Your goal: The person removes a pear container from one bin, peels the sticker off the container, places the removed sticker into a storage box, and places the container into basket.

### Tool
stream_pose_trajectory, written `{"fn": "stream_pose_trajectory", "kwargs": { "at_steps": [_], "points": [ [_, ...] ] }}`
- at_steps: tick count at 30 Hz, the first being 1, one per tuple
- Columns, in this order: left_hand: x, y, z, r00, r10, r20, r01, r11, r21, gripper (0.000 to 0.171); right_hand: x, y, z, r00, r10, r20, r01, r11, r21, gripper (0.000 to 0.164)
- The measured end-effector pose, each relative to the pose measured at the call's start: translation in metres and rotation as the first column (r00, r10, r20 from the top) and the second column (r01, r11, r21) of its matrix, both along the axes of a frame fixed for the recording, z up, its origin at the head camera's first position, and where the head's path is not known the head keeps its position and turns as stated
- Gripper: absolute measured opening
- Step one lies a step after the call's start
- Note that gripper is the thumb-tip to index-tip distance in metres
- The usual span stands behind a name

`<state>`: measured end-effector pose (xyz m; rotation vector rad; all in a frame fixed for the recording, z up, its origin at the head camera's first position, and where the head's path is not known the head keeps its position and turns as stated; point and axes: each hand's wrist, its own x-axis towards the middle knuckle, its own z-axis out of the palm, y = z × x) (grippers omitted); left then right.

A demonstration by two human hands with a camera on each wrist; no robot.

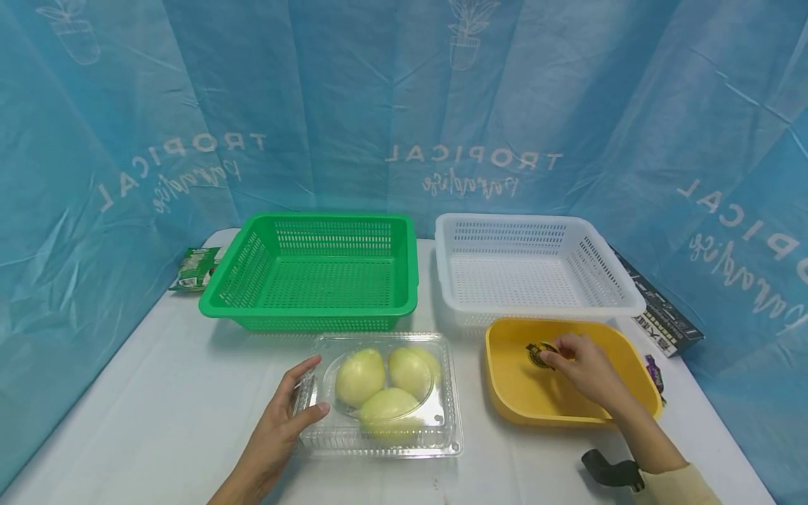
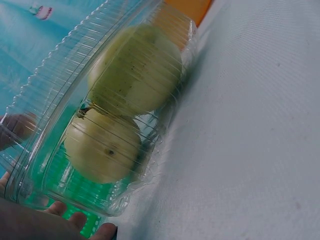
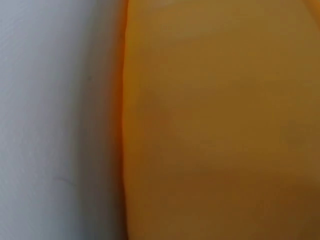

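A clear plastic clamshell box (image 1: pixel 451 421) holding three pale green round fruits (image 1: pixel 361 379) sits front and centre. My left hand (image 1: pixel 276 426) grips its left side, thumb over the lid and fingers along the edge. In the left wrist view, fruits (image 2: pixel 102 145) show through the ribbed wall, with fingertips (image 2: pixel 77 220) by the near end. Inside the yellow basin (image 1: pixel 517 396), my right hand (image 1: pixel 590 372) pinches a small black-and-gold packet (image 1: pixel 539 355) between thumb and fingers. The right wrist view has only the basin's wall (image 3: pixel 220 120) and white cloth; hand and packet are outside it.
Behind stand a green basket (image 1: pixel 309 312) and a white basket (image 1: pixel 536 308). A green snack packet (image 1: pixel 194 269) lies at left. To the right are a black box (image 1: pixel 663 322) and a purple wrapper (image 1: pixel 654 373). A dark curved piece (image 1: pixel 609 470) is by the right wrist.
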<state>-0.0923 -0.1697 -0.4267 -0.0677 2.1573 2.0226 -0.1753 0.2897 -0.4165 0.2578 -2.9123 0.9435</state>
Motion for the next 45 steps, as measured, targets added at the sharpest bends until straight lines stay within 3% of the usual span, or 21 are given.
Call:
{"fn": "stream_pose_trajectory", "kwargs": {
  "at_steps": [10, 17, 45],
  "points": [
    [0.0, -0.001, -0.001, 1.0, -0.002, 0.001, 0.002, 1.0, 0.004, 0.068, -0.004, 0.001, -0.008, 0.996, 0.08, 0.05, -0.079, 0.997, -0.027, 0.02],
    [0.0, -0.001, 0.0, 1.0, 0.0, 0.018, 0.0, 1.0, 0.0, 0.067, -0.006, 0.0, -0.011, 0.985, 0.142, 0.102, -0.146, 0.989, 0.027, 0.02],
    [0.0, 0.0, 0.0, 1.0, -0.003, 0.006, 0.004, 1.0, -0.021, 0.066, -0.003, -0.002, -0.015, 0.969, 0.15, 0.194, -0.178, 0.975, 0.136, 0.016]
  ]
}}
